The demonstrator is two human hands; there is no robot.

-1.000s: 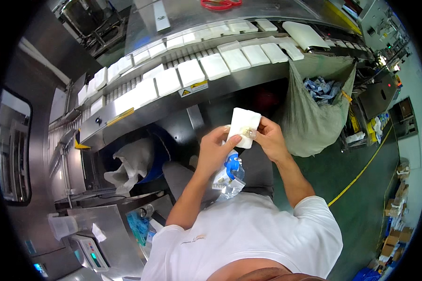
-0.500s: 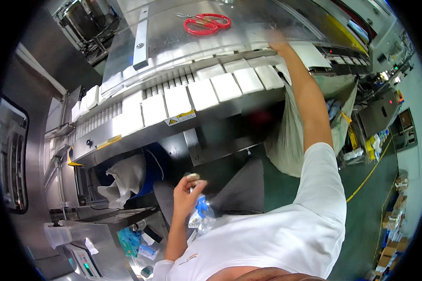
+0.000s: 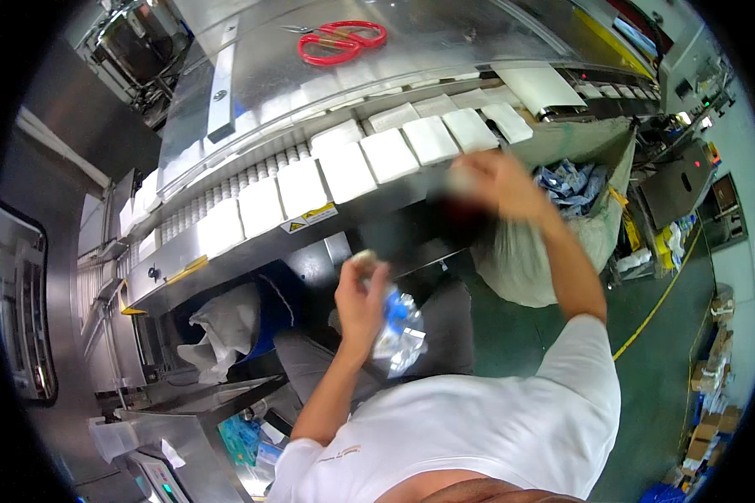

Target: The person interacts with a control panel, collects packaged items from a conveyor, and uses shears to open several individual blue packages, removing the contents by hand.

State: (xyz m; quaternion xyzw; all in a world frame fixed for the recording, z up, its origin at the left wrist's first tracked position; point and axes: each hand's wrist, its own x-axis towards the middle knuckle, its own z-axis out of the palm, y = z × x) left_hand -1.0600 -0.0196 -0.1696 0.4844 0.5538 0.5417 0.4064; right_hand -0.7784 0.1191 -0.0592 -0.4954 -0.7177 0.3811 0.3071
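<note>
My left hand is raised in front of my chest, its fingertips pinched on a small pale piece. Just right of it, on my lap, lies a crumpled clear and blue plastic wrapper. My right hand is blurred, stretched out below the front edge of the steel conveyor, near the flat white packs that ride on it in a row. A pale smear shows at its fingers; I cannot tell whether it holds anything.
Red scissors lie on the sloped steel cover above the conveyor. A large sack with blue wrappers hangs at the right. White crumpled cloth sits under the conveyor at left. Cartons stand on the green floor at far right.
A second ago both hands held a white pack before me. My right hand then reached up to the conveyor's far end and has now swung back down; my left hand dropped with the small piece.
</note>
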